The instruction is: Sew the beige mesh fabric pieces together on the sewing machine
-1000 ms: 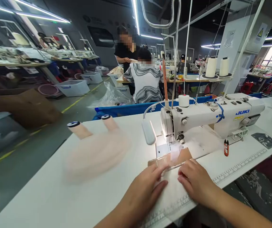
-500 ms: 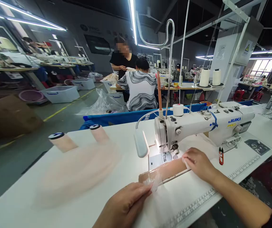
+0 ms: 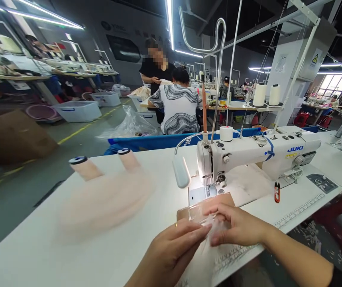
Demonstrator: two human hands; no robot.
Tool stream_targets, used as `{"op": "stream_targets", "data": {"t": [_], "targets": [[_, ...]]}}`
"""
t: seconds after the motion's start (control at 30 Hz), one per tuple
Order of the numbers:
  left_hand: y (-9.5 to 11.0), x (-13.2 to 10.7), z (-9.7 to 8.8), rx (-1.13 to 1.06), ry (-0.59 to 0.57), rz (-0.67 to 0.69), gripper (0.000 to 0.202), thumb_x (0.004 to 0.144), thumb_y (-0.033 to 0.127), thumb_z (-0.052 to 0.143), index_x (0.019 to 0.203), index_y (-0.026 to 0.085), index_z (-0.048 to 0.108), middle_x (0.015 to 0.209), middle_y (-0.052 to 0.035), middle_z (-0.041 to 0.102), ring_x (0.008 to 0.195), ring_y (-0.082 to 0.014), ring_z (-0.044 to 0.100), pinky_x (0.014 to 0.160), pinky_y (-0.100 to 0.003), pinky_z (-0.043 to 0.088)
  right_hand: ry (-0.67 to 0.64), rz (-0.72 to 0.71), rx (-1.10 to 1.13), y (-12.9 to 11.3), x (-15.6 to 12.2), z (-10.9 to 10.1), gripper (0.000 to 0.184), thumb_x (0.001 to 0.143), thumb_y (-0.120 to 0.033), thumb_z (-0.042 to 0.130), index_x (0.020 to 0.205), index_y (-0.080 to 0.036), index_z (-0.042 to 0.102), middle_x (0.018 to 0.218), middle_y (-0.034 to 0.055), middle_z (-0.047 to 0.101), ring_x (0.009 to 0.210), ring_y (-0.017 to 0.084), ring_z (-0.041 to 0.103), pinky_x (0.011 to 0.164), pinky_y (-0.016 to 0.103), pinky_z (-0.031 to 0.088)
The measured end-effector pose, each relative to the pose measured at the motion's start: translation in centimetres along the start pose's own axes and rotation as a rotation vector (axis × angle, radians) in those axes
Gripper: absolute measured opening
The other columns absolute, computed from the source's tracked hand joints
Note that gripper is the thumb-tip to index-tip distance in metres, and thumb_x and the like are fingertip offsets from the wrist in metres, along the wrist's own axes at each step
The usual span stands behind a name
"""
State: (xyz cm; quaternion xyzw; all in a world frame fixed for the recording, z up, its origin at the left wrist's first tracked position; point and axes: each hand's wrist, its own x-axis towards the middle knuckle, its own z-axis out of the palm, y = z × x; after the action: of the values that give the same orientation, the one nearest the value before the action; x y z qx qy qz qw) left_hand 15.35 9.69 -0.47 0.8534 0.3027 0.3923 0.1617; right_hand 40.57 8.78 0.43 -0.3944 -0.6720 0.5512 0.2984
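Observation:
Near the front of the sewing table, my left hand [image 3: 175, 249] is closed, its fingers pressed together on thin, sheer whitish fabric [image 3: 202, 261]. My right hand [image 3: 241, 227] curls over the same fabric from the other side, its fingertips close to the left ones. The fabric hangs toward the table edge, partly hidden by both hands. Just behind the fingers lies a brown, shiny taped strip [image 3: 189, 211], in front of the needle area of the white sewing machine [image 3: 239, 157]. More pale fabric [image 3: 245, 179] lies under the machine arm.
Orange-handled thread snips [image 3: 277, 193] lie right of the hands. A blurred pale fabric pile [image 3: 105, 203] and two thread cones [image 3: 87, 168] occupy the left side. A lamp [image 3: 181, 171] hangs left of the needle. A printed ruler [image 3: 299, 211] runs along the front edge. Two people are beyond.
My right hand has moved left and toward me, meeting my left hand. The fabric stretched between them is now bunched. The view has shifted slightly.

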Motion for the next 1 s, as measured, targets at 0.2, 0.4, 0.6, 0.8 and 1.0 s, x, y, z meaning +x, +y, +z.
{"op": "stream_targets", "data": {"t": [0.2, 0.4, 0.6, 0.8, 1.0], "targets": [[-0.3, -1.7, -2.9, -0.105, 0.008, -0.278, 0.030, 0.105, 0.052, 0.063, 0.107, 0.035, 0.087, 0.096, -0.0022, 0.084, 0.083, -0.0198, 0.079, 0.074, -0.024, 0.064, 0.073, 0.041, 0.339, 0.8, 0.8, -0.4, 0.068, 0.075, -0.071, 0.094, 0.110, -0.021, 0.064, 0.070, -0.0098, 0.050, 0.068, 0.012, 0.050, 0.072, 0.027, 0.042], [-0.7, -0.9, -1.5, -0.309, -0.104, -0.638, 0.044, 0.094, 0.066, 0.070, 0.116, 0.029, 0.079, 0.098, -0.0034, 0.081, 0.086, -0.0244, 0.076, 0.075, -0.031, 0.062, 0.163, 0.090, 0.243, -0.6, 0.9, 0.7, 0.063, 0.073, -0.072, 0.094, 0.089, -0.021, 0.061, 0.068, -0.0074, 0.049, 0.066, 0.013, 0.047, 0.063, 0.026, 0.036], [0.2, 1.1, 1.0, -0.669, -0.206, -0.753, 0.061, 0.081, 0.065, 0.083, 0.121, 0.021, 0.066, 0.087, -0.0019, 0.069, 0.082, -0.0215, 0.066, 0.071, -0.030, 0.054, 0.212, 0.046, 0.307, -0.2, 1.3, 2.3, 0.070, 0.069, -0.081, 0.091, 0.090, -0.022, 0.059, 0.067, -0.0082, 0.047, 0.062, 0.012, 0.047, 0.059, 0.024, 0.038], [-0.8, 1.0, -1.6, -0.828, -0.311, -0.923, 0.050, 0.076, 0.048, 0.085, 0.116, 0.022, 0.069, 0.095, -0.0034, 0.075, 0.089, -0.0237, 0.069, 0.075, -0.031, 0.054, 0.304, 0.059, 0.369, -0.3, 0.8, 1.1, 0.072, 0.070, -0.084, 0.088, 0.092, -0.023, 0.057, 0.069, -0.0077, 0.047, 0.061, 0.012, 0.045, 0.055, 0.022, 0.039], [-1.3, 3.4, -1.9, -0.860, -0.379, -0.978, 0.063, 0.076, 0.072, 0.078, 0.111, 0.020, 0.070, 0.088, -0.0014, 0.065, 0.082, -0.0190, 0.059, 0.077, -0.031, 0.050, 0.183, 0.080, 0.358, -0.2, 1.0, 1.7, 0.069, 0.072, -0.081, 0.089, 0.096, -0.023, 0.059, 0.068, -0.0090, 0.043, 0.062, 0.012, 0.045, 0.057, 0.023, 0.038]]}}
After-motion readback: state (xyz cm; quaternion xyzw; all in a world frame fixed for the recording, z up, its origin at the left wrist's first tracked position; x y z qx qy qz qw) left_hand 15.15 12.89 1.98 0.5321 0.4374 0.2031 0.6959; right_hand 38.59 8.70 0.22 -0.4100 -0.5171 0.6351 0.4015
